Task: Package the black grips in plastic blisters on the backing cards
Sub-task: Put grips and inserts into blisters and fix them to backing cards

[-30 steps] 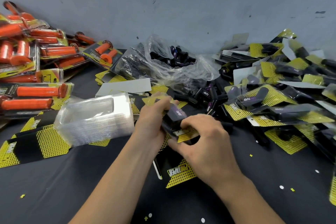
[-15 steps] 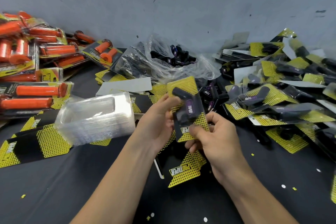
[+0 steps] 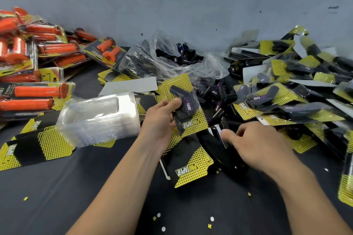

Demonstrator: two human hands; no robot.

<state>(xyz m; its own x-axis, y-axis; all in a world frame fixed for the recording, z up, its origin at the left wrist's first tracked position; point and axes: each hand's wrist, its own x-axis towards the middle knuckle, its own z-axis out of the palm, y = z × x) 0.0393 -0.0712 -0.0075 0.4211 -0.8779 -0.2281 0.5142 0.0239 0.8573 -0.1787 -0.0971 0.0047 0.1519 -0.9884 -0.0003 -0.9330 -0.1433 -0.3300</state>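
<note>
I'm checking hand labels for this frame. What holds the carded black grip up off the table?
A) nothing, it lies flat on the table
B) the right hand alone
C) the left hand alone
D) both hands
C: the left hand pinches the carded grip with its thumb on the blister, while the right hand is low by a black tool on the table, apart from the card.

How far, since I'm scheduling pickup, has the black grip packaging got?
Done: a heap of carded black grips in blisters lies at the right. In hand: the left hand holds one yellow-and-black card with a blistered grip; the right hand is at a black tool, grip unclear. Left: loose black grips, a stack of clear plastic blisters and flat cards.
</note>
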